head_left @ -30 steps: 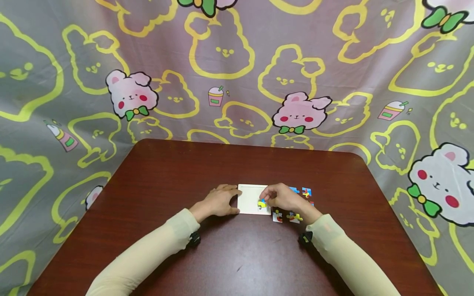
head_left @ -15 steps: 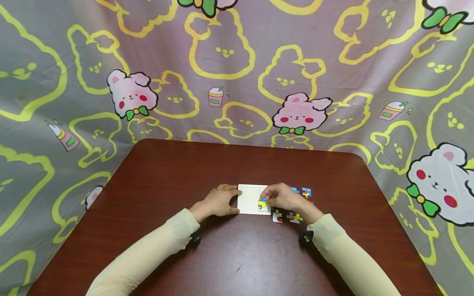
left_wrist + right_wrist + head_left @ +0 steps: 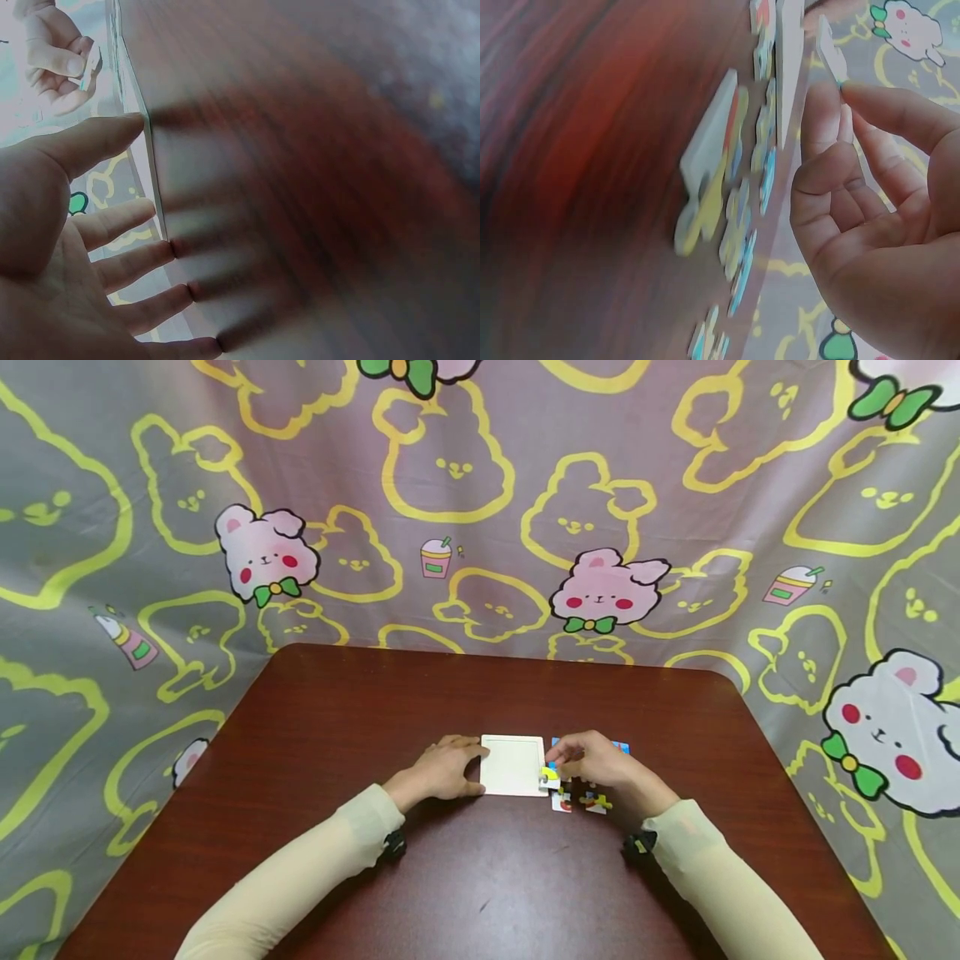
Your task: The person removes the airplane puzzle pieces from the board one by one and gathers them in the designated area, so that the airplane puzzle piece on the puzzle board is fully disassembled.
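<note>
A cream puzzle tray (image 3: 513, 765) lies flat on the table with a bare inside. My left hand (image 3: 447, 767) rests at its left edge, fingers straight and spread; in the left wrist view the thumb tip (image 3: 135, 124) meets the tray's side. Between thumb and fingertips my right hand (image 3: 596, 762) pinches a yellow, blue and white puzzle piece (image 3: 550, 777), seen edge-on as a pale piece (image 3: 830, 51) in the right wrist view. That piece is raised over the tray's right edge. Loose puzzle pieces (image 3: 596, 802) lie under and around the right hand, which partly hides them.
Several more flat pieces (image 3: 739, 225) lie scattered on the table right of the tray. The dark red-brown wooden table (image 3: 375, 710) reaches back to a patterned curtain (image 3: 480, 543), which also hangs along both sides.
My right hand has moved right with its puzzle piece, from over the tray's right part to its right edge. The left hand has stayed in place.
</note>
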Demonstrator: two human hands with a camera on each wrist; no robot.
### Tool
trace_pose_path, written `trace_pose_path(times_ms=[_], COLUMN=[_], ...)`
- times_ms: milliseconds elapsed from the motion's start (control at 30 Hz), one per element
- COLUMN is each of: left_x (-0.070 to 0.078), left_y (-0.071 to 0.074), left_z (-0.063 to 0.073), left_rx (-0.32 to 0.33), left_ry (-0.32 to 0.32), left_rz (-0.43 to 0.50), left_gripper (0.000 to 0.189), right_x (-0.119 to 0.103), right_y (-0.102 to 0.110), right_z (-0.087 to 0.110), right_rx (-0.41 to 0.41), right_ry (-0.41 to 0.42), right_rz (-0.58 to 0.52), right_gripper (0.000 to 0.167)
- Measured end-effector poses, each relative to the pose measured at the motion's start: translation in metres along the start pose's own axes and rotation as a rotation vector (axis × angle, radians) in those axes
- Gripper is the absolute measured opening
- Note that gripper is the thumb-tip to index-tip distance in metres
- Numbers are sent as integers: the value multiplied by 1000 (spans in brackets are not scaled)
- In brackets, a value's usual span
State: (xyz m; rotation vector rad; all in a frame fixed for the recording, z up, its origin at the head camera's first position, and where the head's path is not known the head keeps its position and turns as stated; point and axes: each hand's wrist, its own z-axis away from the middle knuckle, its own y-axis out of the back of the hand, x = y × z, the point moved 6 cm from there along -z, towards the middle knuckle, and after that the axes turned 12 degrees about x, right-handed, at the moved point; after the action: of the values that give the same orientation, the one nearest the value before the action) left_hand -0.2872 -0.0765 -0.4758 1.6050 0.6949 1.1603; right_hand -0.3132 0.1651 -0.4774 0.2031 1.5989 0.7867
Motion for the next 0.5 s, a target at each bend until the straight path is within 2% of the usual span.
trace_pose_path(times_ms=[200,300,500], left_x=[1,0,0], left_y=[0,0,0], left_z=[2,2,3], left_rx=[-5,-7,-7], left_ry=[-1,0,0], left_rz=[6,4,8], left_gripper=[65,65,65], right_x=[11,16,26], right_y=[11,18,28], right_z=[10,14,24], right_rx=[-8,-12,-26], right_ry=[-53,-54,-92], right_rz=[9,32,3], right_gripper=[18,19,19])
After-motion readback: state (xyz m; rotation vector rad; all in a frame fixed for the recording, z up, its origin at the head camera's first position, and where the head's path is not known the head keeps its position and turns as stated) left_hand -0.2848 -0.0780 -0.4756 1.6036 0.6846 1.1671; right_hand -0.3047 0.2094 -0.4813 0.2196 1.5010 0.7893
